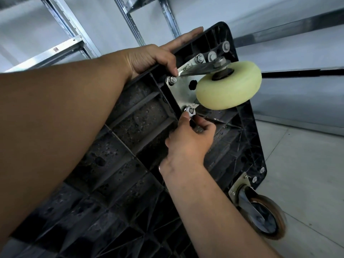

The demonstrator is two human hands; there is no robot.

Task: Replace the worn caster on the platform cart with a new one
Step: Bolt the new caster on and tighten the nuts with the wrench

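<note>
The black platform cart (141,116) stands tipped up, its ribbed underside facing me. A caster with a pale yellow-green wheel (229,84) and a silver mounting plate (183,90) sits at the cart's upper corner. My left hand (154,56) grips the cart's edge there, thumb beside a bolt with nut (172,79). My right hand (191,136) pinches the nut and washer (189,110) at the plate's lower corner. A worn caster with a dark, brown-rimmed wheel (264,218) is mounted at the lower right corner.
Metal shelving uprights (130,17) and a shelf rail (55,51) stand behind the cart against a pale wall. A light concrete floor (307,164) lies to the right, under the lower caster.
</note>
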